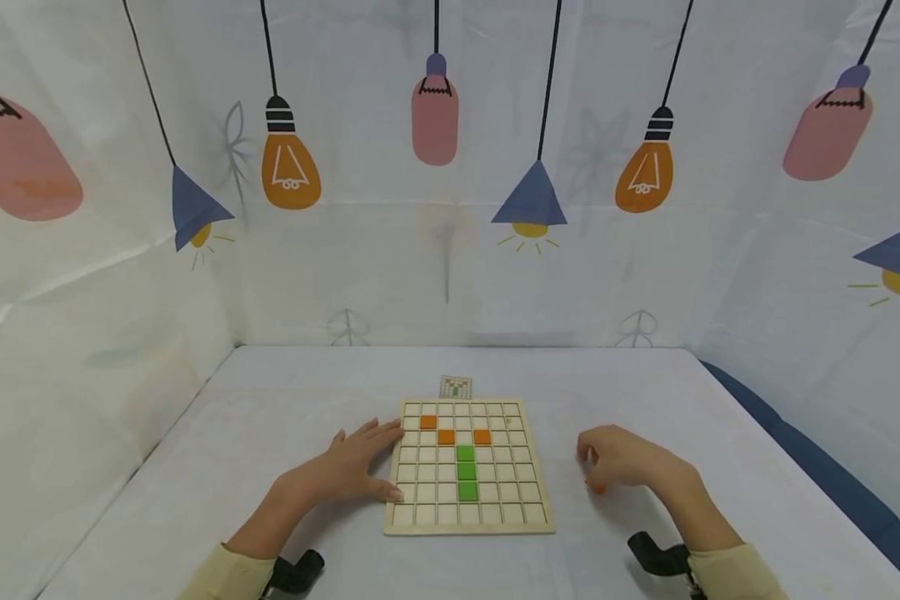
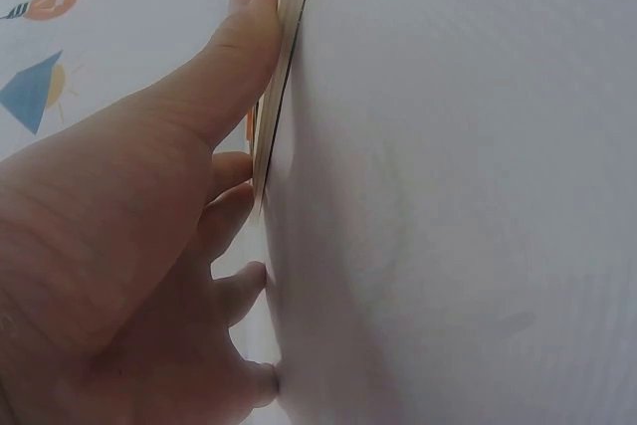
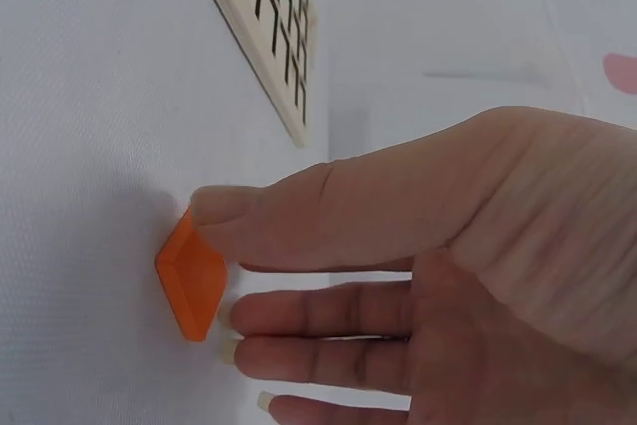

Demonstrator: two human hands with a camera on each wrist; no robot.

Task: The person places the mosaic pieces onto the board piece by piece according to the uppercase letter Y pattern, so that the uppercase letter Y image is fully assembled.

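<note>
A wooden grid board [image 1: 502,492] lies flat in the middle of the table. Orange square tiles [image 1: 446,437] and green square tiles [image 1: 467,472] sit in several of its cells. My left hand [image 1: 348,465] rests at the board's left edge, fingers extended, with its thumb on the rim, as the left wrist view also shows. To the right of the board, my right hand [image 1: 621,457] pinches a loose orange tile [image 3: 194,286] low at the table surface. In the right wrist view its thumb presses the tile, which stands tilted; the index finger is mostly hidden behind the thumb.
A small card [image 1: 456,387] printed with a grid pattern lies just beyond the board's far edge. White cloth [image 1: 450,275] with printed lamps hangs around the back and sides of the white table [image 1: 307,375]. Dark blue fabric [image 1: 817,467] shows past the right edge.
</note>
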